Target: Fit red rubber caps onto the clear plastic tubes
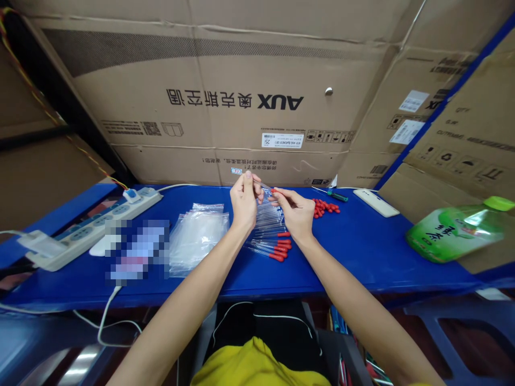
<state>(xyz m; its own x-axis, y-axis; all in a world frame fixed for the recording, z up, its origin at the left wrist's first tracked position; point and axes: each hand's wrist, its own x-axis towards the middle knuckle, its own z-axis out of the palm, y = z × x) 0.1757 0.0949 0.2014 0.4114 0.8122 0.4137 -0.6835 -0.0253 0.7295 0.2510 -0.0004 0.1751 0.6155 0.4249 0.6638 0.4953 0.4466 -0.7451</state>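
Between my two hands, raised over the middle of the blue table, is a clear dropper tube (264,186). My left hand (244,202) is closed on the tube with thumb and fingers. A red rubber bulb (274,191) sits at the tube's right end, pinched by my right hand (298,213); how far it is pushed on I cannot tell. Under the hands lie several bare clear tubes (267,217) in a row. Nearer to me is a small group of droppers with red bulbs (280,251). Loose red bulbs (324,207) are heaped right of my right hand.
Clear plastic bags (199,241) are stacked left of the tubes. Farther left are a blurred phone-like thing (140,249) and a power strip (96,225) with cables. A green-handled screwdriver (337,196), a white rectangular object (376,202) and a green bottle (454,233) are to the right. Cardboard (225,123) walls the back.
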